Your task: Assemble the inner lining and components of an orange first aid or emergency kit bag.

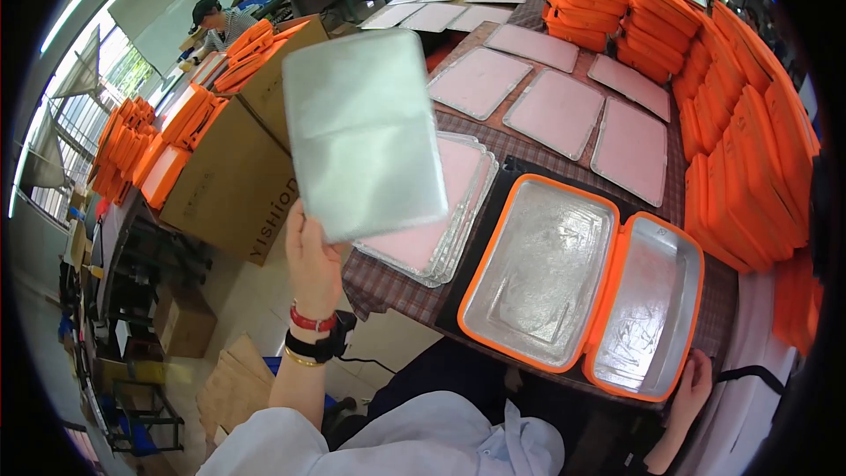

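My left hand [310,256] is raised, pinching the lower corner of a silvery foil-faced panel [366,137] with rounded corners and a faint crease across its middle. Below and behind that panel lies a stack of foil-edged sheets with pink faces [432,225], partly covered by it. In front of me an orange-rimmed case [538,273] lies spread open on a black board [480,247], both halves lined in shiny silver. At its near right corner my right hand [692,383] rests with curled fingers against the rim.
Several pink sheets [555,110] lie across the checked tablecloth [401,286]. Stacked orange cases [749,141] wall in the right side. A large cardboard box [225,176] stands at left, near more orange cases [181,123]. Another person [220,26] works beyond it.
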A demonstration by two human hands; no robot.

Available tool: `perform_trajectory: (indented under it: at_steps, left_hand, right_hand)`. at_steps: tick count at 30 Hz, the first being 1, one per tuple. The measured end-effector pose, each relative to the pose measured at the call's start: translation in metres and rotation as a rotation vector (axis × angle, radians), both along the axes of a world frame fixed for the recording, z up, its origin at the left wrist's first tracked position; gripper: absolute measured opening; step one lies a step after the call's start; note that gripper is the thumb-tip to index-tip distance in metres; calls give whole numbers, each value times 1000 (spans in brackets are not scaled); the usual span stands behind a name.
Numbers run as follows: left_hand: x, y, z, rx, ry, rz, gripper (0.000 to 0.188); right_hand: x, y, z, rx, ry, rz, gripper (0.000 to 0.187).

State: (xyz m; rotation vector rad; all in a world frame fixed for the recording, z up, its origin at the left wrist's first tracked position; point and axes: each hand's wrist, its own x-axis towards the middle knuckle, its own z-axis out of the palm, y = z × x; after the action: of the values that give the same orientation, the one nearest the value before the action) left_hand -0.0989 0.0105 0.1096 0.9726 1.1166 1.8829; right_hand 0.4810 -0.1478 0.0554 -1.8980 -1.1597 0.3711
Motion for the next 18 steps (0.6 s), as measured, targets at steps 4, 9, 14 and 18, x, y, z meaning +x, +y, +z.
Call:
perform_trajectory:
  at_steps: [4, 9, 14, 18]
  left_hand:
    - [42, -14, -17, -137, -85, -312, 37]
    - [82, -25, -32, -215, -142, -566, 38]
    - [96, -42, -34, -257, -170, -680, 38]
    - [106, -52, -38, -284, -154, -728, 40]
  right_hand:
    - [-2, 18, 83, 51, 20, 67, 25]
    - [-62, 84, 170, 77, -255, 336, 27]
    - [-121, 176, 178, 217, -457, 554, 43]
    - [-141, 241, 157, 378, -558, 806, 61]
